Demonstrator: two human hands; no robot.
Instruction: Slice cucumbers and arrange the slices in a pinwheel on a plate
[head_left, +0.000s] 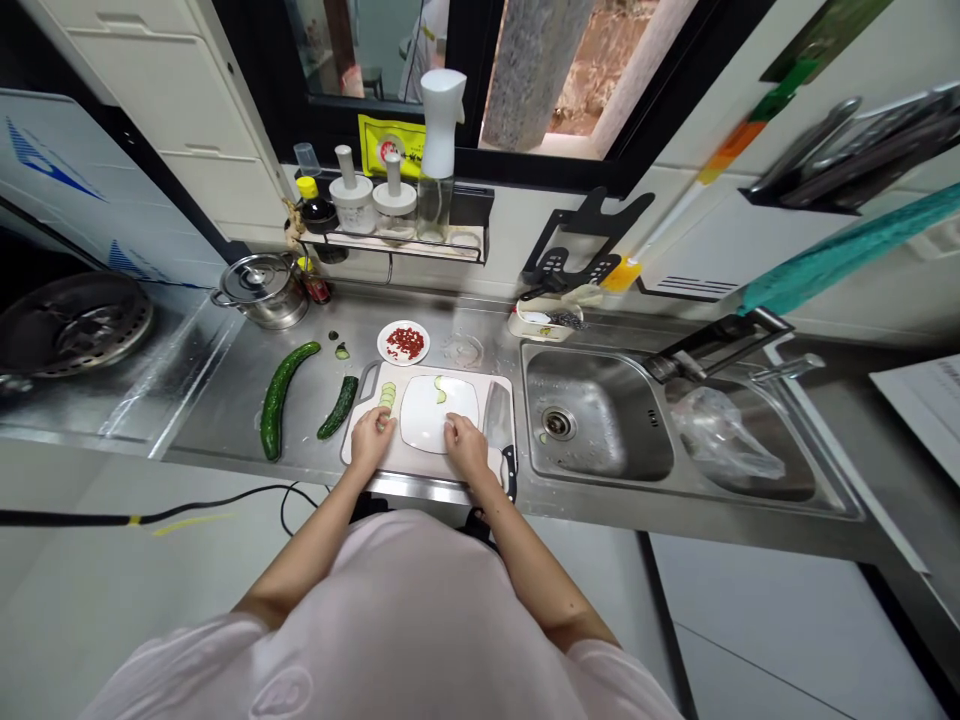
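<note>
My left hand [373,438] is closed at the left side of a pale cutting board [369,405]. Its fingertips meet the lower end of a short row of cucumber slices [388,393]; whether a slice is pinched in them is too small to tell. Curled fingers of my right hand [466,444] rest at the right edge of a white plate [427,425] lying on the board. What they hold, if anything, is hidden. A few cucumber slices [440,390] lie near the plate's far edge. Right of the plate is a kitchen knife [497,413], its black handle toward me.
Left of the board lie a cut cucumber [338,407] and a long whole cucumber [287,400]. Behind it stands a small plate of chopped red pieces [405,343]. A lidded pot [266,290] is at back left. The sink [600,415] is at right, with a faucet [724,345].
</note>
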